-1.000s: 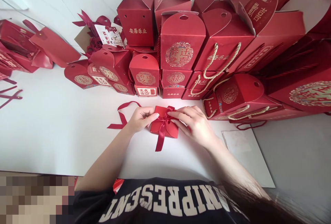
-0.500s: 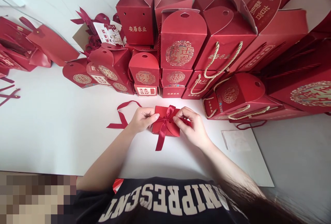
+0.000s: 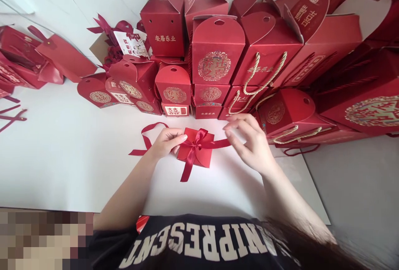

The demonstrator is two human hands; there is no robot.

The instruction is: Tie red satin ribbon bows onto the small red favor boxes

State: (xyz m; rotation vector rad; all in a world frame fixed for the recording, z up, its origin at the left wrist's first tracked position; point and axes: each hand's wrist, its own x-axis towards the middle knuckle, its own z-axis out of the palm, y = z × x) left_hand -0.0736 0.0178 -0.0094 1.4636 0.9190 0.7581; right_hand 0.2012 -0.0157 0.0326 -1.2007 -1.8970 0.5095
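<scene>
A small red gift box lies on the white table, tied with a shiny dark-red ribbon in a bow on its top. My left hand is closed at the box's upper left, thumb and fingers pinching the bow's left loop, which they mostly hide. My right hand hovers to the right of the box, fingers apart, its thumb close to the end of the ribbon tail that reaches right. Another tail hangs over the box's front edge. Behind my left hand lies a loose ribbon strip.
Stacked red gift boxes with gold lettering line the back of the table. Some carry gold rope handles. More red packaging stands at the left, near ribbon pieces. A bunch of ribbons sits by the wall.
My right hand has moved right, away from the bow, and its fingers have spread. The box has shifted slightly left and turned a little; my left hand stays at its left side.
</scene>
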